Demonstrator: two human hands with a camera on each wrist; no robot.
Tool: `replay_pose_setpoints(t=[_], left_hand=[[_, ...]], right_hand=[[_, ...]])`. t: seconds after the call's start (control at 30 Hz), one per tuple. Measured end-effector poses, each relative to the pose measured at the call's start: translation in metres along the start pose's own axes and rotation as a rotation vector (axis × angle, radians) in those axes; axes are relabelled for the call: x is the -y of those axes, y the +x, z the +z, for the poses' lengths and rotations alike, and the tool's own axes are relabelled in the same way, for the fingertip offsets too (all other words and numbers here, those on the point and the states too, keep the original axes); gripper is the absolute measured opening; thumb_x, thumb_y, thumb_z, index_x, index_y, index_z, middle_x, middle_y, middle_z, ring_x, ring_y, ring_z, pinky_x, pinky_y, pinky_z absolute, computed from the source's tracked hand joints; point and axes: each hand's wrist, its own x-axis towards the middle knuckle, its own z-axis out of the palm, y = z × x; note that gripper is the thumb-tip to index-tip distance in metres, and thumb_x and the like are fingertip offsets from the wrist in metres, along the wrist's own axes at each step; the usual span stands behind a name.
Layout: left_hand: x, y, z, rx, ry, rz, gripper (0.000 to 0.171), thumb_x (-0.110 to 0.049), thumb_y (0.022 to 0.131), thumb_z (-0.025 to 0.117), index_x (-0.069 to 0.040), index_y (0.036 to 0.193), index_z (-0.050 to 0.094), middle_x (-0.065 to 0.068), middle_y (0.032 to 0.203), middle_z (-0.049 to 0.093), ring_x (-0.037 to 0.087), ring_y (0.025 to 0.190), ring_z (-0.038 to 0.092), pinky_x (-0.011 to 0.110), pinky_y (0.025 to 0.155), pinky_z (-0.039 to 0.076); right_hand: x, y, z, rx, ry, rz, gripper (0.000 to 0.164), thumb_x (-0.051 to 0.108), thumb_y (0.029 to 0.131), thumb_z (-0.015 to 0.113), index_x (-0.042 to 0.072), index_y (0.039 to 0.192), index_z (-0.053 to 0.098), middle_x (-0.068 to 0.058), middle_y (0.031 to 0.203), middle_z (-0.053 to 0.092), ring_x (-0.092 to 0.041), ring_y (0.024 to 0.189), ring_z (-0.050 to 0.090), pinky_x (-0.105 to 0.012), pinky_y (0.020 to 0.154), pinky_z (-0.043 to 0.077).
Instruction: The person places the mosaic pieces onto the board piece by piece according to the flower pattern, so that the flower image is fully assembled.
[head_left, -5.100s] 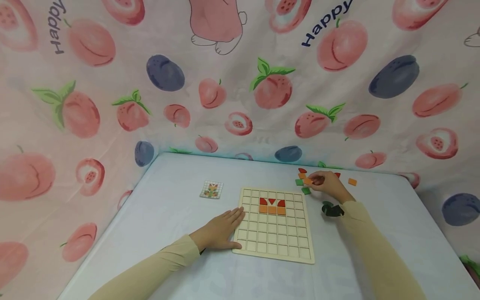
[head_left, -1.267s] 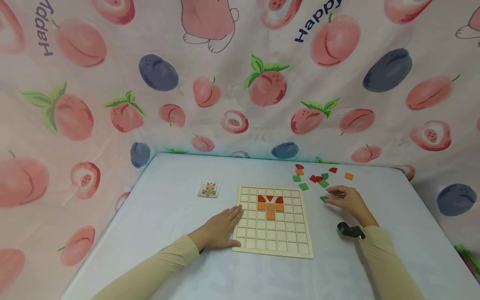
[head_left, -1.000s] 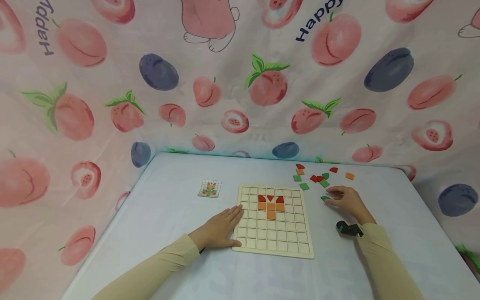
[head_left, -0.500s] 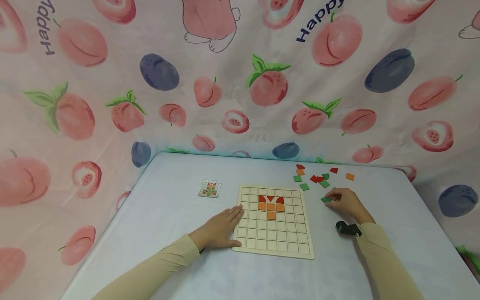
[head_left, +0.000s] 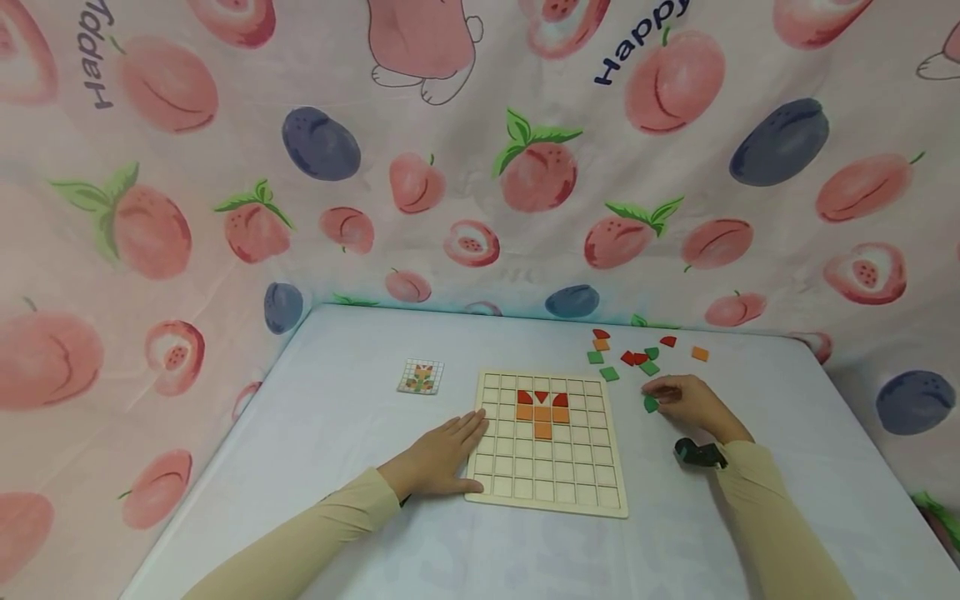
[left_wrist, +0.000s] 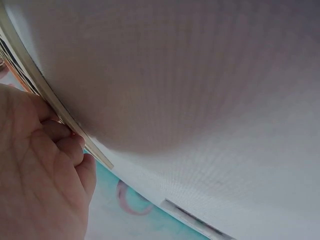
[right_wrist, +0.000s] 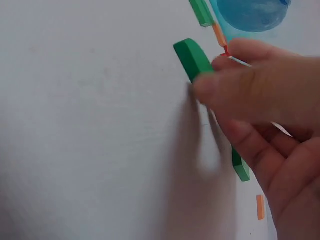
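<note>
A pale wooden grid board [head_left: 547, 483] lies on the table, with red pieces [head_left: 542, 397] and orange square tiles [head_left: 542, 430] set in its upper middle cells. My left hand [head_left: 437, 460] rests flat against the board's left edge, fingers on the frame; the left wrist view shows its palm [left_wrist: 40, 175] beside that edge. To the right of the board, my right hand [head_left: 690, 404] pinches a green quarter-round tile [head_left: 651, 404] between thumb and fingers. In the right wrist view that green tile [right_wrist: 192, 59] sticks out past the thumb, close over the white tabletop.
Loose green, red and orange tiles [head_left: 609, 374] lie scattered behind the right hand. A small pattern card [head_left: 420, 377] with a gridded flower picture sits left of the board. A fruit-print cloth [head_left: 480, 167] hangs behind the table. A dark wrist camera [head_left: 697, 454] hangs below the right wrist.
An orange tile was added to the board below the orange row. My right hand moved from the tile pile toward me, took up the green tile and turned it. The left hand stayed put.
</note>
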Motion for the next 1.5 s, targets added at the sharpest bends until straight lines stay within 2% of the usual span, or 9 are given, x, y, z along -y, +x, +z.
replay_pose_setpoints(t=[0.1,0.2,0.33,0.63,0.83,0.97,1.2,1.37,1.5], left_hand=[[-0.0008,0.0003,-0.0004,0.007,-0.006,-0.003,0.095,-0.069,0.087,0.041,-0.005,0.151,0.014,0.011,0.159,0.009,0.022,0.147,0.013,0.035,0.119,0.020],[-0.0011,0.0000,-0.0007,0.013,-0.010,-0.007,0.094,-0.068,0.087,0.042,-0.005,0.151,0.014,0.010,0.159,0.009,0.022,0.147,0.012,0.035,0.119,0.019],[-0.0004,0.0003,-0.0002,0.008,-0.006,-0.006,0.095,-0.069,0.087,0.041,-0.005,0.151,0.013,0.011,0.159,0.010,0.022,0.147,0.013,0.035,0.119,0.020],[0.0002,0.0004,0.0000,-0.001,-0.004,-0.001,0.095,-0.069,0.087,0.041,-0.005,0.151,0.014,0.011,0.159,0.010,0.022,0.147,0.014,0.035,0.119,0.020],[0.0002,0.0004,0.0004,0.001,-0.009,-0.004,0.094,-0.069,0.087,0.041,-0.005,0.151,0.014,0.011,0.159,0.010,0.022,0.147,0.013,0.036,0.119,0.020],[0.0001,0.0002,0.0002,0.001,-0.012,-0.005,0.094,-0.069,0.087,0.042,-0.005,0.151,0.014,0.011,0.159,0.010,0.022,0.147,0.014,0.036,0.119,0.021],[-0.0002,-0.0002,0.0001,-0.009,-0.010,0.000,0.094,-0.069,0.087,0.041,-0.005,0.151,0.015,0.011,0.159,0.011,0.022,0.147,0.015,0.035,0.119,0.021],[-0.0001,-0.0001,0.0010,-0.012,-0.008,0.004,0.094,-0.069,0.087,0.041,-0.005,0.151,0.015,0.011,0.159,0.011,0.023,0.147,0.015,0.036,0.119,0.021],[-0.0001,0.0002,0.0010,-0.011,-0.003,0.002,0.094,-0.069,0.087,0.041,-0.005,0.151,0.015,0.011,0.159,0.011,0.023,0.147,0.015,0.035,0.119,0.021]], right_hand=[[0.0000,-0.0033,-0.0004,-0.015,-0.016,0.024,0.036,0.005,0.079,0.073,0.000,0.113,0.065,-0.019,0.110,0.066,-0.030,0.097,0.064,-0.044,0.086,0.054],[0.0009,-0.0059,0.0010,-0.042,-0.032,0.051,0.040,0.016,0.075,0.079,0.000,0.109,0.066,-0.013,0.097,0.067,-0.022,0.086,0.060,-0.034,0.076,0.055],[0.0028,-0.0066,0.0043,-0.074,-0.064,0.058,0.040,0.021,0.072,0.081,0.000,0.103,0.068,-0.006,0.084,0.062,-0.018,0.077,0.051,-0.023,0.064,0.045],[0.0039,-0.0037,0.0062,-0.061,-0.069,0.048,0.031,0.015,0.075,0.077,-0.001,0.101,0.069,-0.007,0.083,0.063,-0.017,0.077,0.053,-0.024,0.066,0.047],[-0.0006,-0.0046,0.0031,-0.034,-0.059,0.003,0.030,0.012,0.076,0.076,-0.001,0.102,0.069,-0.008,0.089,0.066,-0.018,0.082,0.058,-0.038,0.077,0.054],[-0.0020,-0.0055,0.0025,-0.026,-0.058,0.006,0.030,0.012,0.076,0.076,-0.001,0.102,0.069,-0.008,0.090,0.066,-0.019,0.084,0.059,-0.041,0.079,0.054],[0.0009,-0.0061,0.0009,-0.019,-0.063,0.014,0.027,0.010,0.075,0.076,-0.001,0.099,0.070,-0.006,0.084,0.065,-0.016,0.078,0.057,-0.032,0.073,0.053],[0.0018,-0.0062,0.0009,-0.017,-0.081,-0.019,0.025,0.008,0.074,0.076,-0.002,0.096,0.069,-0.007,0.081,0.064,-0.014,0.073,0.056,-0.024,0.065,0.050],[0.0001,-0.0053,0.0010,-0.017,-0.078,-0.040,0.024,0.007,0.074,0.075,-0.002,0.095,0.069,-0.005,0.080,0.064,-0.013,0.072,0.055,-0.021,0.063,0.049]])
